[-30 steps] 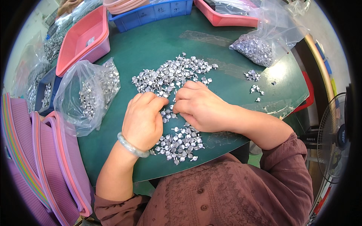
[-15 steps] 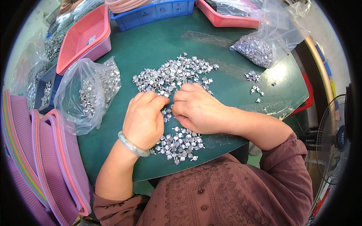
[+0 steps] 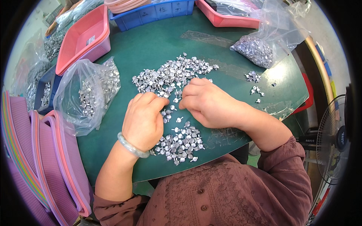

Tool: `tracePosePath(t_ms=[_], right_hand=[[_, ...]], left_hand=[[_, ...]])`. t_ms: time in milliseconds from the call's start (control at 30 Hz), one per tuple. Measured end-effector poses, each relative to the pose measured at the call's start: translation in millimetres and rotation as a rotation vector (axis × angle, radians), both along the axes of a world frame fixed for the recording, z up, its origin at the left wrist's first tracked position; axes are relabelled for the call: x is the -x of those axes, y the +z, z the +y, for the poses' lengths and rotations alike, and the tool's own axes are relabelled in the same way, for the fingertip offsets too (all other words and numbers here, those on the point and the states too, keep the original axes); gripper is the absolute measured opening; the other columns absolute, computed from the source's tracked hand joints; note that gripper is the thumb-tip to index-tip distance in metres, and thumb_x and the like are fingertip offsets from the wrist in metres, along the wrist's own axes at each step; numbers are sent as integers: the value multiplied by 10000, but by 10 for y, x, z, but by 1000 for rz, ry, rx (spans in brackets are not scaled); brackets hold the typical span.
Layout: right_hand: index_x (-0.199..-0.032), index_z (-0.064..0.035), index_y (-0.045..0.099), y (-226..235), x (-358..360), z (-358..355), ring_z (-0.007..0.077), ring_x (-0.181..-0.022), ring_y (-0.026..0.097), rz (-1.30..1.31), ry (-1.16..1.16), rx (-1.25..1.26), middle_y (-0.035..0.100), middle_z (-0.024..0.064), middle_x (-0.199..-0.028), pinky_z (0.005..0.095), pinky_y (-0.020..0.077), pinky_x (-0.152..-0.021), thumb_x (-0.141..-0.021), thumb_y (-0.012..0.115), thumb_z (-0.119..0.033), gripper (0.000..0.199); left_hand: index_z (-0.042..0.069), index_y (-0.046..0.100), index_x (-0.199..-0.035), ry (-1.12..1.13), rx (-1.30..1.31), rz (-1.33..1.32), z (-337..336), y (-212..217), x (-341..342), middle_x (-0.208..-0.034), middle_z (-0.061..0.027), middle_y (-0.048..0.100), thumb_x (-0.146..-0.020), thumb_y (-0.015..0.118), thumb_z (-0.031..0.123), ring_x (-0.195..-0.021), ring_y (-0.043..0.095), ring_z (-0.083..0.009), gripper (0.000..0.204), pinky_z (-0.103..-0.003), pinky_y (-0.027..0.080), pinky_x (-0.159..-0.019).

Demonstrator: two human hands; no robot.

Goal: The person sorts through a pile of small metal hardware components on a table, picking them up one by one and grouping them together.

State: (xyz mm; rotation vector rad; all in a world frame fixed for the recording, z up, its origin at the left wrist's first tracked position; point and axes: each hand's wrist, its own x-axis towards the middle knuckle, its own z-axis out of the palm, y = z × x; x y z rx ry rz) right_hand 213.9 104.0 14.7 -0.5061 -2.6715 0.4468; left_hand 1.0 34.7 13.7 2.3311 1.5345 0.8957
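Small silver metal parts with round heads and short stems lie in a far pile point(image 3: 171, 75) and a near pile point(image 3: 183, 145), with several loose ones between. My left hand point(image 3: 143, 116), a pale bangle point(image 3: 132, 146) on its wrist, rests at the near-left edge of the far pile. Its fingers are curled downward, and their tips are partly hidden. Across a narrow gap, my right hand point(image 3: 209, 101) bends its fingers together beside the loose parts. Whatever either hand's fingertips hold cannot be made out.
An open clear bag of parts point(image 3: 88, 94) lies left on the green table point(image 3: 139, 45); a filled bag point(image 3: 254, 51) lies far right. Small clusters point(image 3: 253, 77) sit to the right. Pink trays point(image 3: 85, 41), a blue bin point(image 3: 154, 15), purple baskets point(image 3: 60, 162) and a fan point(image 3: 333, 139) surround the table.
My right hand has shifted to the right, away from my left hand, exposing loose parts between them. My left hand has barely moved.
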Motion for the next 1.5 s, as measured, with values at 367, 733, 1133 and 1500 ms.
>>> tracePosePath(t_ms=[367,733,1133,1500], right_hand=[[-923,-70,709,-69,30,-85,258,-892,530,-53,112,45,578,37,-889,380,431,-809,-716,632,-17,227],[-887,-62,696,-124,142,8,263,-861,525,-10,-24,-121,571,57,-862,356,448,-800,-719,621,-25,187],[-839,-80,676,-4,9,38,266,-833,529,-43,61,-15,545,48,-828,371,451,-762,-752,701,-78,90],[-706,-69,645,0,38,-38,270,-855,552,-103,115,-1,563,71,-768,387,448,-757,-762,649,-125,80]], left_hand=[[9,672,-939,0,0,1,-3,-10,16,-843,-126,606,-736,500,-100,-806,572,-324,288,-396,471,-730],[9,671,-935,-7,-14,-11,4,-5,16,-844,-125,601,-732,498,-97,-789,553,-325,287,-401,455,-719],[13,675,-944,9,7,2,1,3,23,-843,-126,607,-733,500,-98,-805,566,-326,296,-403,463,-736],[15,676,-947,2,11,-3,4,-6,34,-848,-128,609,-737,496,-96,-806,568,-326,298,-403,466,-737]])
